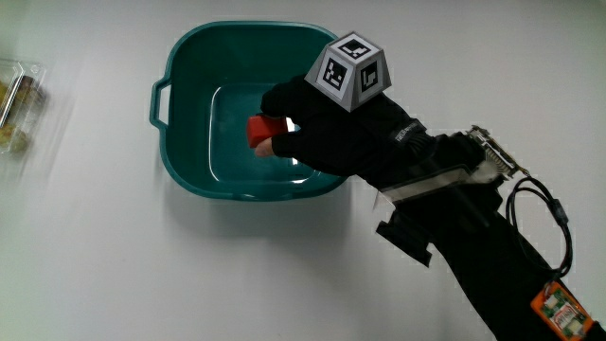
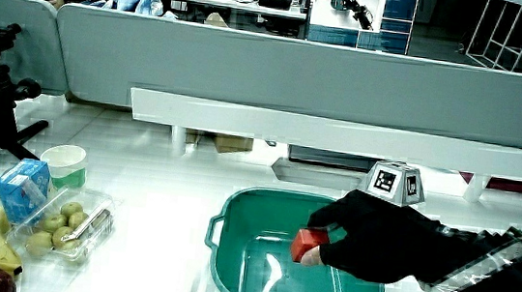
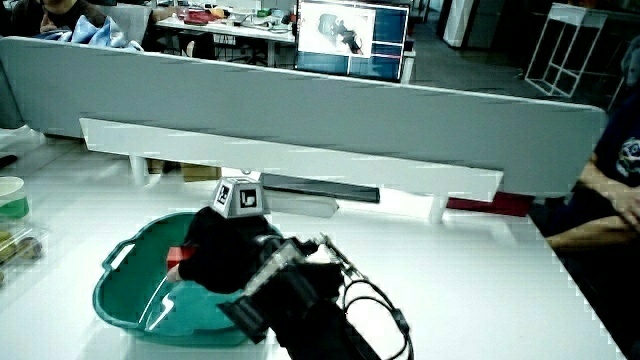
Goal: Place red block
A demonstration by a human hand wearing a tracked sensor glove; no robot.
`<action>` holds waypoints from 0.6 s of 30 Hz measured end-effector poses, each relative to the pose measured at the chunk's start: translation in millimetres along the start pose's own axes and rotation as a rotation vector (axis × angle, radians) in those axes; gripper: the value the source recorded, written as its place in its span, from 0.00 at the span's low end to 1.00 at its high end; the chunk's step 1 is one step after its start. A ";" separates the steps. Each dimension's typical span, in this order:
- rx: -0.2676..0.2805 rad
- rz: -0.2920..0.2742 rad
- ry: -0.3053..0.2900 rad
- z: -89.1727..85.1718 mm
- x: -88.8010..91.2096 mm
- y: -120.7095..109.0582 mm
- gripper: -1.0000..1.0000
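Forearm [image 1: 492,256] reaches in from the person's side of the white table [image 1: 95,265], ending in the hand [image 1: 331,128] over the teal basin [image 1: 189,57]. Fingers [image 1: 284,98] are clamped on the red block [image 1: 262,131], held inside the basin above its floor. Farther from the person stands the low partition [image 2: 345,82].

your hand [image 1: 331,133], its grip closed round the red block [image 1: 265,130], reaches into the teal basin [image 1: 185,161]; the raised wall rings your fingers, leaving room only upward. open worktop [image 1: 114,275] lies all round the basin. in a side view a fruit tray [image 2: 66,228], carton [image 2: 21,189] and cup [image 2: 65,164] crowd together, well apart from the basin.
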 end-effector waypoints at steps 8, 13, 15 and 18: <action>-0.028 -0.070 0.021 -15.5 18.4 21.2 0.50; -0.046 -0.096 0.028 -26.8 25.7 30.3 0.50; -0.048 -0.128 0.012 -32.4 29.3 35.1 0.50; -0.059 -0.142 0.032 -38.2 33.7 41.5 0.50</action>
